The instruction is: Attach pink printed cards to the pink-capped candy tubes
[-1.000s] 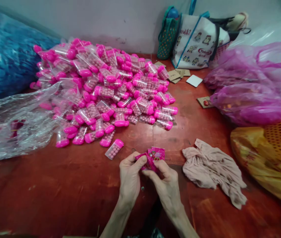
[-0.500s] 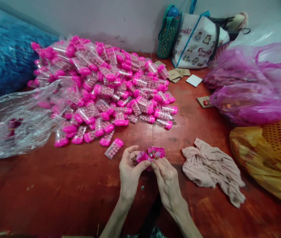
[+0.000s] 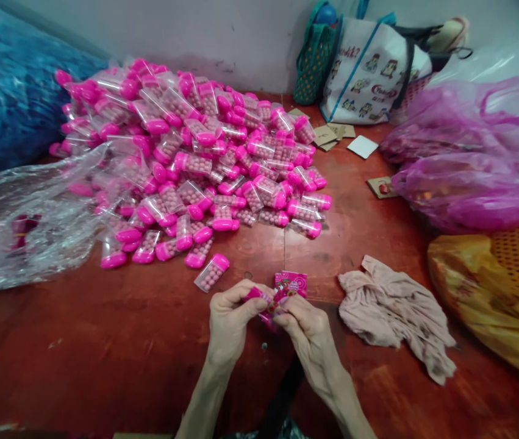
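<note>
Now, in the head view, the left hand sits slightly farther from the right hand than half a second ago, and more of the pink wrapper shows between them. Both hands pinch it, so its handling seems unfinished. A printed card lies just beyond; one bottle lies near the left hand, beside the pile.

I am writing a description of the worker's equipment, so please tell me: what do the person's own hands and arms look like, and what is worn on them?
The left hand and right hand are ungloved, with slender fingers. Both forearms are bare; no sleeve, watch or bracelet shows.
</note>
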The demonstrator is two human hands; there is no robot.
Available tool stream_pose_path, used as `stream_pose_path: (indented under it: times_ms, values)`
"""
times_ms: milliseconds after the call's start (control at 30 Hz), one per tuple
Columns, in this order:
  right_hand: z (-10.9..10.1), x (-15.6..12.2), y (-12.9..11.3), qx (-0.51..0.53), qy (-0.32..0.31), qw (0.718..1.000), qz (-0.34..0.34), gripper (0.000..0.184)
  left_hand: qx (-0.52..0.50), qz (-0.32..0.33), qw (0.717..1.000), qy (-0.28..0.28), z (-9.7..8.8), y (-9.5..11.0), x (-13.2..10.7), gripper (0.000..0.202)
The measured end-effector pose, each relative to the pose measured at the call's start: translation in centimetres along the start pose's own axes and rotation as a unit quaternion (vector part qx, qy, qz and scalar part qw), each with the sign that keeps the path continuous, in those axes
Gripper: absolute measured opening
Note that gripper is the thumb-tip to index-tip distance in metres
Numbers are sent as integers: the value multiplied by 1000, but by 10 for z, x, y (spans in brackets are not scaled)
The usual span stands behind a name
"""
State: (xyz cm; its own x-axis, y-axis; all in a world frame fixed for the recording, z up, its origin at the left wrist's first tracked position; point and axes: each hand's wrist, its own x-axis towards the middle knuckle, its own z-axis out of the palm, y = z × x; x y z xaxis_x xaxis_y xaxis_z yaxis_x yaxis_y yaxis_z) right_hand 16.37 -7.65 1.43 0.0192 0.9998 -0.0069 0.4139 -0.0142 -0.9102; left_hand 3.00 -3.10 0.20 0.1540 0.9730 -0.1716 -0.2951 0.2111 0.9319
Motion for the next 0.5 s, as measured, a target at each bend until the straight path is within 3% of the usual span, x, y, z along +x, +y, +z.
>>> stream_pose_path:
  times_ms: [133, 333, 400, 500]
  values:
    - [5, 4, -3, 85, 32, 993, 80, 12, -21, -33, 994, 98, -4, -6, 2, 3]
    - [13, 9, -9, 128, 111, 976, 136, 23, -67, -35, 968, 237, -18, 3, 6, 10]
    - [17, 14, -13, 114, 133, 975, 136, 24, -93, -29, 952, 291, -27, 10, 7, 12]
    - [34, 29, -23, 55, 113, 987, 97, 21, -117, 9, 922, 368, -46, 22, 6, 15]
